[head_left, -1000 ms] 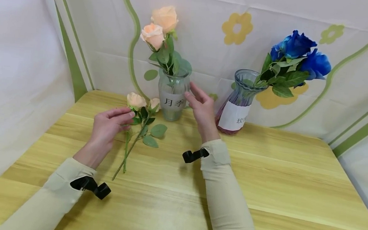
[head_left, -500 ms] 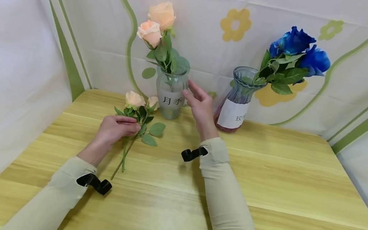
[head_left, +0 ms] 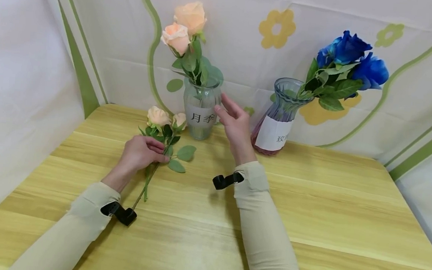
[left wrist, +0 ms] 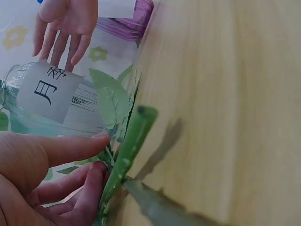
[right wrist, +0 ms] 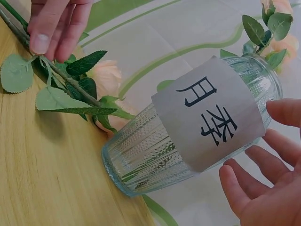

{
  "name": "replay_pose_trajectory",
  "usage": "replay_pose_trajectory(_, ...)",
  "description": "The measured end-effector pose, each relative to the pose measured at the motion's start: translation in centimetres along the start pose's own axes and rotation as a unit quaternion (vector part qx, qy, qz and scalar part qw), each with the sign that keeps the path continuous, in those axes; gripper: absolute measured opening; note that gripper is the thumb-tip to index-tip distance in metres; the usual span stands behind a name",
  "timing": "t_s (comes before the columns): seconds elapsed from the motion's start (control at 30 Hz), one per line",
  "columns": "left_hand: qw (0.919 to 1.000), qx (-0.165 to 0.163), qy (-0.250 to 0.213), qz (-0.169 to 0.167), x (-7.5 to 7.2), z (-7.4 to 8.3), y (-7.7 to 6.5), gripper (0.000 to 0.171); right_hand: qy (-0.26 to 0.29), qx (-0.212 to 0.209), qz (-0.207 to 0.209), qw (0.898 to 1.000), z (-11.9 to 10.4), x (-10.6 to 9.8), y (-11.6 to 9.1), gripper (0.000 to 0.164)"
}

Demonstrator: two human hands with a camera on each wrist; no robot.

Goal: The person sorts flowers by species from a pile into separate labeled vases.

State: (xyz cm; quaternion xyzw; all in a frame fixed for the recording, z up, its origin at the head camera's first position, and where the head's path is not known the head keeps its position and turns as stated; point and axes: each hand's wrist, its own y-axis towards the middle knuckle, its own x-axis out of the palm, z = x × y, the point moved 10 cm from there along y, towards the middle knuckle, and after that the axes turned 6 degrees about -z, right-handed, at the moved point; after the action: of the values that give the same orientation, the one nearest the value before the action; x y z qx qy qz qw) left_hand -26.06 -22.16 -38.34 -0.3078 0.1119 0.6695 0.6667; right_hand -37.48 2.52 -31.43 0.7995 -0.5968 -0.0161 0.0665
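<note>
Two peach roses (head_left: 158, 116) lie on the table at the left, one with a green stem, the other with a brown stem. My left hand (head_left: 139, 151) pinches the leafy brown rose stem (right wrist: 70, 81) between thumb and fingers, below the blooms. Behind them stands a clear ribbed glass vase (head_left: 198, 125), upright, with a white label in black characters and two peach roses (head_left: 189, 18) in it. My right hand (head_left: 236, 128) is at the vase's right side, fingers loosely spread with the tips right at the glass; in the right wrist view it holds nothing.
A blue-to-pink glass vase (head_left: 274, 114) with a white label stands right of my right hand. Blue roses (head_left: 351, 52) lean out of it to the right. A white cloth with printed flowers (head_left: 241, 40) hangs behind the wooden table (head_left: 326, 226).
My left hand has moved right and slightly down, from beside the rose blooms to the stem, and closed its fingers there. The right hand stays by the vase. The view has shifted slightly.
</note>
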Motion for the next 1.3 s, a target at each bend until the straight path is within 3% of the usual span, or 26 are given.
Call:
replay_pose_trajectory(0.13, 0.9998, 0.004, 0.017, -0.010, 0.1, 0.3, 0.0, 0.048, -0.001, -0.002, 0.002, 1.000, -0.1, 0.0, 0.0, 0.049)
replay_pose_trajectory(0.33, 0.9993, -0.015, 0.027, -0.023, 0.3, 0.1, 0.3, 0.054, 0.002, 0.006, -0.004, 1.000, 0.1, -0.1, 0.0, 0.050)
replay_pose_trajectory(0.57, 0.9996, -0.018, 0.019, -0.005, 0.2, -0.1, 0.5, 0.039, 0.002, 0.004, -0.005, 1.000, -0.1, -0.2, -0.2, 0.050)
replay_pose_trajectory(0.67, 0.9999, -0.013, -0.003, -0.001, 0.0, -0.2, 0.5, 0.034, 0.002, 0.000, -0.004, 1.000, -0.1, -0.2, -0.2, 0.050)
replay_pose_trajectory(0.9, 0.9953, -0.017, -0.095, 0.005, -0.9, -0.2, 0.3, 0.043, -0.001, 0.001, -0.005, 1.000, 0.1, 0.0, -0.1, 0.050)
replay_pose_trajectory(1.03, 0.9887, -0.007, -0.149, 0.009, -1.4, 0.2, 0.2, 0.044, 0.002, 0.005, -0.003, 1.000, 0.1, 0.0, -0.1, 0.049)
replay_pose_trajectory(1.13, 0.9793, 0.000, -0.202, 0.011, -1.7, 0.6, 0.0, 0.046, 0.003, 0.006, -0.004, 1.000, 0.1, 0.1, 0.0, 0.049)
replay_pose_trajectory(1.23, 0.9633, 0.008, -0.267, 0.022, -2.1, 0.9, -0.1, 0.043, 0.002, 0.005, -0.005, 1.000, 0.1, 0.0, 0.0, 0.049)
replay_pose_trajectory(1.3, 0.9494, 0.015, -0.312, 0.034, -2.5, 1.1, -0.3, 0.032, 0.000, 0.004, -0.005, 1.000, 0.1, 0.0, 0.0, 0.049)
